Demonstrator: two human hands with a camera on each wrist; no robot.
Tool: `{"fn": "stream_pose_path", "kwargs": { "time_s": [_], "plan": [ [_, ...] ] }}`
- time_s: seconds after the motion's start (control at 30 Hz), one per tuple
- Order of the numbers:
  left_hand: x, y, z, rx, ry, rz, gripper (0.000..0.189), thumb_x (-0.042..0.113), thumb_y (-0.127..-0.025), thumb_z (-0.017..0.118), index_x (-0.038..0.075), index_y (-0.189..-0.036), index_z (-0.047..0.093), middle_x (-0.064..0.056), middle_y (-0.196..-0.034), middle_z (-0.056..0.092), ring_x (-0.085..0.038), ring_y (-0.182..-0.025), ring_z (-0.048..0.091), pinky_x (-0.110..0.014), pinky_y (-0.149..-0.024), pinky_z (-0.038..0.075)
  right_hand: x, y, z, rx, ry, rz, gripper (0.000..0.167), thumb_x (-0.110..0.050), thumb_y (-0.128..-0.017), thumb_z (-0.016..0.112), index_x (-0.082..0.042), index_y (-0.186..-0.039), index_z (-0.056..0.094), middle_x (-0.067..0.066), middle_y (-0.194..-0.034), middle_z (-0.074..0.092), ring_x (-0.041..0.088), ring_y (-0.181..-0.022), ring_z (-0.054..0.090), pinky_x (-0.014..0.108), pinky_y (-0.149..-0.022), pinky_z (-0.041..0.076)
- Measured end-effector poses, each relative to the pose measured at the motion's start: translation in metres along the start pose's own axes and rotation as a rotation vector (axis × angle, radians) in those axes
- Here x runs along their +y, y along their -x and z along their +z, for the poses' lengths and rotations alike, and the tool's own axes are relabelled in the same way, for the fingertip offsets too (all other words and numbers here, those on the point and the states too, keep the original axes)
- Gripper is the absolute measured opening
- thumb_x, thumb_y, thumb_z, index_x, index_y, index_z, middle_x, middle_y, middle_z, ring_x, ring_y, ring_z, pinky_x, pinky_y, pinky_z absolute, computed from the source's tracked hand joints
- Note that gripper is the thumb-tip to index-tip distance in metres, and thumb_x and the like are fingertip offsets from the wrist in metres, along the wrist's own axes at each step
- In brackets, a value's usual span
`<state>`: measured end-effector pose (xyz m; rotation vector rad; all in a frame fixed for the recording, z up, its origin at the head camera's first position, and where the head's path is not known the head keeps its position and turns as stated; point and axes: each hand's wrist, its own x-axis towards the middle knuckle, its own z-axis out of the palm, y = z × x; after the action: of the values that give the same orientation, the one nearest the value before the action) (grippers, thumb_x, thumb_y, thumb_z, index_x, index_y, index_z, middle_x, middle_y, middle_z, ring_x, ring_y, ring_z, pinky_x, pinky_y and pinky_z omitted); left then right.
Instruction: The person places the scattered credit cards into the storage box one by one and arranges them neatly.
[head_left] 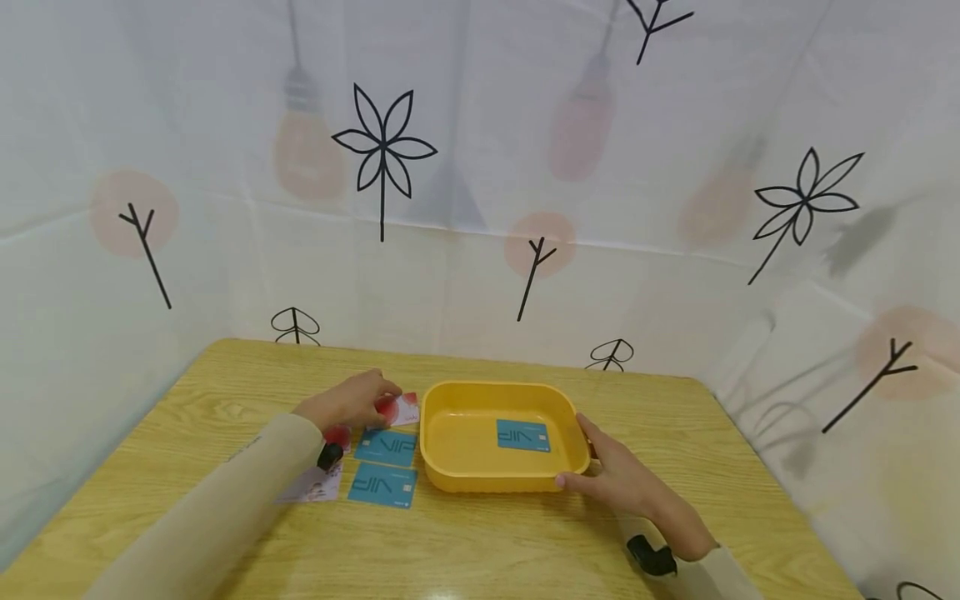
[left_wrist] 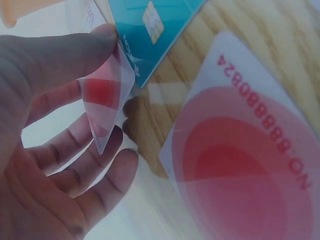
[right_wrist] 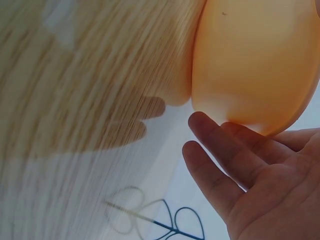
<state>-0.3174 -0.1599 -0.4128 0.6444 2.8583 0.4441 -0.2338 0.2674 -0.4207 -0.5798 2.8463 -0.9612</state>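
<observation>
My left hand (head_left: 351, 402) pinches a white and pink card (left_wrist: 101, 95) between thumb and fingers, left of the yellow plastic tray (head_left: 495, 485). In the left wrist view the card is tilted up, its lower corner pointing at my curved fingers. A teal VIP card (left_wrist: 150, 37) lies just beyond it. My right hand (head_left: 626, 473) rests at the tray's near right corner, thumb at the front rim and fingers along the right side. Those fingers (right_wrist: 225, 165) look mostly straight. Inside the tray lies one teal VIP card (head_left: 523, 435).
Two teal VIP cards, one (head_left: 385, 447) above the other (head_left: 382, 485), lie left of the tray. A red-circled card (left_wrist: 230, 160) and a pale patterned card (head_left: 322, 486) are partly covered by my left arm. A printed cloth (head_left: 480, 167) hangs behind the wooden table (head_left: 480, 550).
</observation>
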Motion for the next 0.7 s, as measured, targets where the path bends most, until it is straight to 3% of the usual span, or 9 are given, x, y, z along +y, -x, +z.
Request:
{"fn": "stream_pose_path", "kwargs": {
  "time_s": [0.17, 0.3, 0.43, 0.7],
  "plan": [
    [0.0006, 0.0002, 0.0010, -0.013, 0.008, 0.003, 0.050, 0.028, -0.085, 0.072, 0.014, -0.131, 0.059, -0.013, -0.127, 0.051, -0.024, -0.106, 0.049, -0.043, -0.096, 0.043, 0.0008, -0.0003, 0.0002, 0.004, 0.005, -0.003, 0.110, -0.057, -0.077, 0.071, -0.004, -0.153, 0.012, 0.016, -0.149, 0.034, 0.027, -0.119, 0.053, 0.054, -0.100, 0.037],
    [-0.0005, -0.0002, 0.0038, -0.020, 0.033, -0.005, 0.052, 0.029, -0.083, 0.075, 0.014, -0.130, 0.060, -0.008, -0.113, 0.048, -0.020, -0.093, 0.047, -0.037, -0.086, 0.045, 0.0014, -0.0002, 0.0009, 0.007, 0.014, -0.001, 0.110, -0.058, -0.077, 0.071, -0.004, -0.153, 0.012, 0.016, -0.149, 0.035, 0.027, -0.119, 0.053, 0.054, -0.100, 0.036],
    [-0.0005, -0.0011, 0.0046, -0.023, 0.034, -0.023, 0.054, 0.033, -0.082, 0.075, 0.014, -0.130, 0.060, -0.004, -0.106, 0.045, -0.019, -0.090, 0.046, -0.034, -0.083, 0.045, 0.0009, 0.0000, 0.0006, 0.006, 0.010, 0.000, 0.110, -0.058, -0.077, 0.071, -0.004, -0.153, 0.012, 0.016, -0.149, 0.034, 0.027, -0.119, 0.053, 0.054, -0.101, 0.036],
    [0.0019, -0.0005, 0.0035, -0.004, 0.014, -0.017, 0.050, 0.031, -0.081, 0.075, 0.014, -0.127, 0.062, -0.004, -0.106, 0.046, -0.019, -0.090, 0.046, -0.035, -0.083, 0.045, -0.0002, 0.0005, -0.0005, 0.004, 0.006, -0.001, 0.109, -0.057, -0.078, 0.071, -0.004, -0.153, 0.012, 0.017, -0.149, 0.033, 0.028, -0.120, 0.053, 0.055, -0.100, 0.036]
  ]
}}
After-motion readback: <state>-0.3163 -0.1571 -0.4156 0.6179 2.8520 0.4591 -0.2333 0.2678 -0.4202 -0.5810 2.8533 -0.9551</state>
